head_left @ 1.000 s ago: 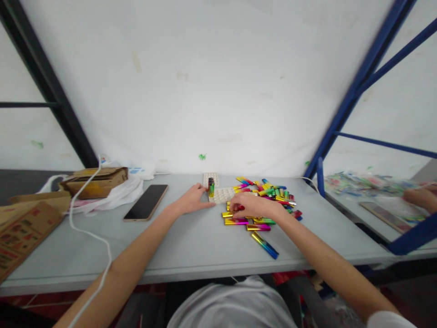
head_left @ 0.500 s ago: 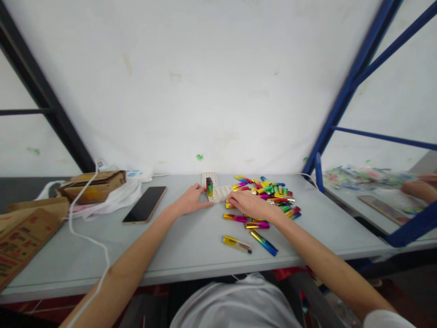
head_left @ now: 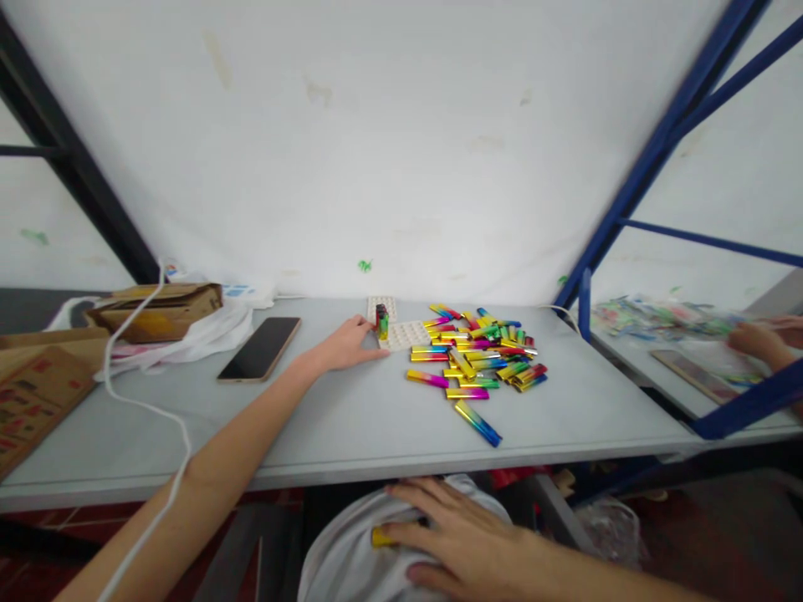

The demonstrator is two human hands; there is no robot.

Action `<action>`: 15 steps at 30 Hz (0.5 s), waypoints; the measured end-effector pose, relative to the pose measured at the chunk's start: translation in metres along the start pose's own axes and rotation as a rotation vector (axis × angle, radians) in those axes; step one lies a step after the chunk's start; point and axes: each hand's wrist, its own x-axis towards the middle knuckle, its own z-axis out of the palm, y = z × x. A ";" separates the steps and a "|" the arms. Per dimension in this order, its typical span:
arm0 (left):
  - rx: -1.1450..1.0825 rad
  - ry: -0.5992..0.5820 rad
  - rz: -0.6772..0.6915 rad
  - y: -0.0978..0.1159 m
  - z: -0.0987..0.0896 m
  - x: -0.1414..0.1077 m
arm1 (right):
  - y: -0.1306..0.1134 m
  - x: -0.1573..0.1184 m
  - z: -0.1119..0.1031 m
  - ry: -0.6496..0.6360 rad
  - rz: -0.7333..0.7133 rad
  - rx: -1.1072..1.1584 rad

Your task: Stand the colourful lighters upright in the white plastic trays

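Note:
My left hand (head_left: 350,344) rests at the left side of a pale studded tray (head_left: 407,335), its thumb stretched apart from the fingers. Beside those fingertips, a few lighters (head_left: 382,323) with dark tops stand upright on the tray's left end. Low in the view, over my lap and in front of the table edge, is my right hand (head_left: 455,535). A yellow lighter (head_left: 381,537) sticks out from under its fingers; the rest of it is hidden by the hand. On the table, right of the tray, lies a loose pile of shiny rainbow-coloured lighters (head_left: 483,355).
A dark-screened phone (head_left: 260,349) lies left of my left hand. Cardboard boxes (head_left: 156,313) and white plastic stand farther left, with a white cable (head_left: 147,416) hanging across my left forearm. Beyond a blue frame (head_left: 627,184) on the right, another person's hand (head_left: 756,343) is near plastic packets.
My right hand has moved from the pile's left edge down over my lap. The yellow lighter near the table's front edge is gone from there. My left hand stays beside the tray.

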 end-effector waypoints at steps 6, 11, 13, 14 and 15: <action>0.015 -0.025 -0.001 0.002 -0.002 -0.002 | 0.020 0.010 0.028 -0.103 0.050 -0.143; 0.033 -0.039 -0.018 0.002 -0.001 -0.002 | 0.012 0.014 0.026 -0.135 0.125 -0.199; 0.027 -0.035 -0.022 0.001 0.000 -0.002 | 0.012 0.020 0.024 -0.225 0.068 -0.229; 0.020 -0.030 -0.020 0.000 0.000 -0.002 | 0.012 0.024 0.024 -0.242 0.050 -0.235; 0.010 -0.024 -0.019 0.000 0.001 -0.001 | 0.013 0.027 0.026 -0.240 0.041 -0.236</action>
